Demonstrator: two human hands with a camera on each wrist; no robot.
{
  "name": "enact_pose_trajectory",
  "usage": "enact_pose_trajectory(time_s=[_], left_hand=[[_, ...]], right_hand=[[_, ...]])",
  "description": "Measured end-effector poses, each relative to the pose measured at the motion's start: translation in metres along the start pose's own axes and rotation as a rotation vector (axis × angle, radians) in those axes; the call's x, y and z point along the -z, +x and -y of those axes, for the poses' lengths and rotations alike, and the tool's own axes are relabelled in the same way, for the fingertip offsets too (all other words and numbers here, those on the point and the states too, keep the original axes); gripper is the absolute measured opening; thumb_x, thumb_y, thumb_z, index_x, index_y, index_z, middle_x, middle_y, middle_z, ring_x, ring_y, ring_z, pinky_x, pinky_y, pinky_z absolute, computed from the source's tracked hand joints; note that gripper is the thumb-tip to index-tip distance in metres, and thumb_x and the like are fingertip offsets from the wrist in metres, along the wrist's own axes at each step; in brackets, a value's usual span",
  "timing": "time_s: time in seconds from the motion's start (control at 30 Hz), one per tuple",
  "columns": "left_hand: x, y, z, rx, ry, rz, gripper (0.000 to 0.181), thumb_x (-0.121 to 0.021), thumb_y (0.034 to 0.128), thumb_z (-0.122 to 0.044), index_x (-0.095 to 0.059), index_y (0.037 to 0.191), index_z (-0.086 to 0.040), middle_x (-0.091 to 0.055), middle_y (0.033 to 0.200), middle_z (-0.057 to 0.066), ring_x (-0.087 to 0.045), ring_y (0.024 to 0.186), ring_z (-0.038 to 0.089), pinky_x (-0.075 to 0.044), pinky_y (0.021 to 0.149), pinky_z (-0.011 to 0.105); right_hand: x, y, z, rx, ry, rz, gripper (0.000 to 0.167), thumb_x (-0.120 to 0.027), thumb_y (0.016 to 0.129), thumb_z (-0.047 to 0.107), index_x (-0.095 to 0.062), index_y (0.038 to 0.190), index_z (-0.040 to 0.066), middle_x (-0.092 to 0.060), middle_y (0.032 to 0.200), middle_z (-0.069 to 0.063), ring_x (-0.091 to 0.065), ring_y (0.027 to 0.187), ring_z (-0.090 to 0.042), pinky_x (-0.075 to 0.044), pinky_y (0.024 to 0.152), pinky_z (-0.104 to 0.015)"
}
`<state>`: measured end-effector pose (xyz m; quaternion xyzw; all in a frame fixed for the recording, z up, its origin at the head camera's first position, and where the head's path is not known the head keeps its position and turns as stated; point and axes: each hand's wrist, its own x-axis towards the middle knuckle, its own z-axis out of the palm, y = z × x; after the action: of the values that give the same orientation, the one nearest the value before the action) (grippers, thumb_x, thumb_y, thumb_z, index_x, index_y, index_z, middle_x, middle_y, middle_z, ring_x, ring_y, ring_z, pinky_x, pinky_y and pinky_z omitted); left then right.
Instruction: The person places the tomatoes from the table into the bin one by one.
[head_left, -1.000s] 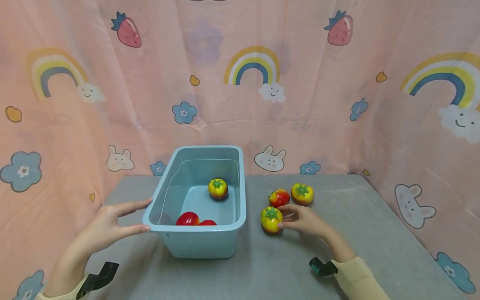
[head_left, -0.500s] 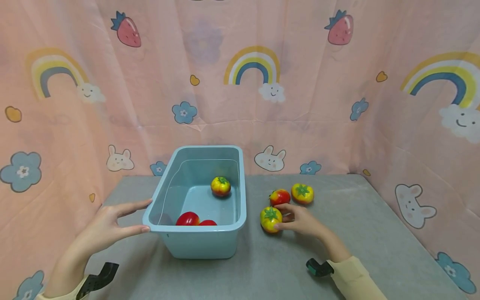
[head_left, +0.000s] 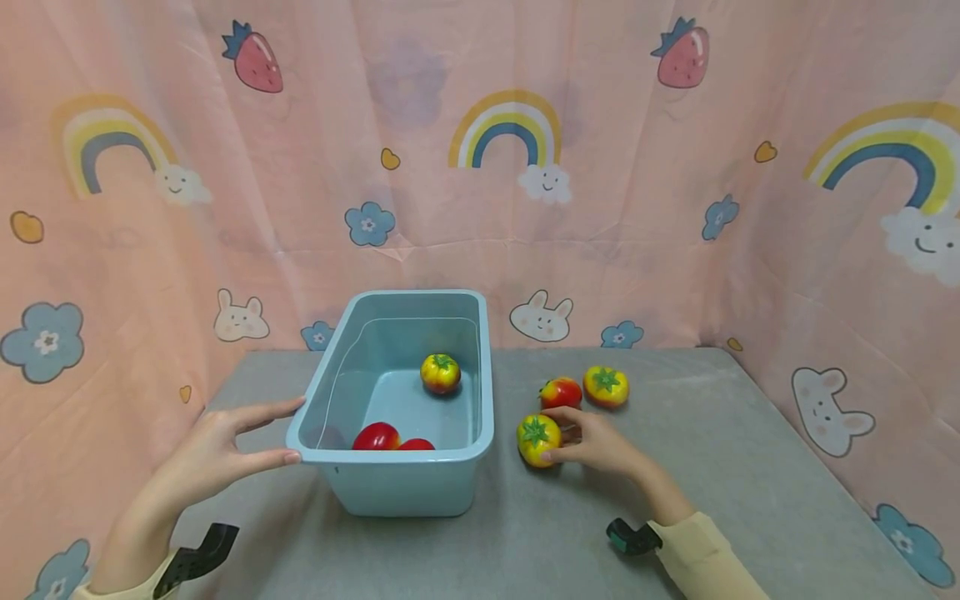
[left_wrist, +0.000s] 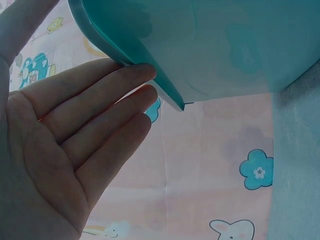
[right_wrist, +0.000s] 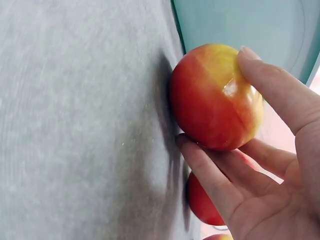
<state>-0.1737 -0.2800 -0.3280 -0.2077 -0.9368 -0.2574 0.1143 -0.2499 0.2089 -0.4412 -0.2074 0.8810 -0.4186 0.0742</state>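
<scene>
The left hand [head_left: 213,454], fingers straight, touches the tub [head_left: 390,457] at its near-left corner, probably to steady it. Right of the tub, the right hand [head_left: 600,442] grips a fruit [head_left: 536,439] by opposite sides, likely so it cannot roll; whether it touches the desk [head_left: 562,533] is hard to tell. Two spare fruits [head_left: 561,392] sit just behind.

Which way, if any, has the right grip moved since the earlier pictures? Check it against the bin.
Yes: in the head view, the right grip shifted slightly left, toward the blue bin.
</scene>
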Motion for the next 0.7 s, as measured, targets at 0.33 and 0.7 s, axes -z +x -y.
enact_pose_trajectory(time_s=[0.33, 0.7], left_hand=[[-0.0001, 0.0000, 0.0005, -0.005, -0.008, -0.005, 0.057, -0.078, 0.0749, -0.041, -0.061, 0.127, -0.027, -0.066, 0.121, -0.009, -0.060, 0.112, 0.011, -0.047, 0.086, 0.020], [-0.0002, -0.0002, 0.0017, -0.011, 0.004, -0.013, 0.057, -0.078, 0.0748, -0.041, -0.062, 0.127, -0.026, -0.066, 0.120, -0.009, -0.061, 0.112, 0.013, -0.048, 0.085, 0.021]], right_hand=[[-0.0014, -0.0008, 0.0054, 0.006, -0.038, 0.009, 0.065, -0.077, 0.078, 0.034, -0.052, 0.133, 0.009, -0.059, 0.125, -0.012, -0.061, 0.101, -0.025, -0.052, 0.087, -0.040], [-0.0030, -0.0005, 0.0055, 0.004, -0.031, 0.010, 0.065, -0.078, 0.078, 0.034, -0.052, 0.133, 0.010, -0.058, 0.126, -0.013, -0.061, 0.101, -0.025, -0.053, 0.087, -0.038]])
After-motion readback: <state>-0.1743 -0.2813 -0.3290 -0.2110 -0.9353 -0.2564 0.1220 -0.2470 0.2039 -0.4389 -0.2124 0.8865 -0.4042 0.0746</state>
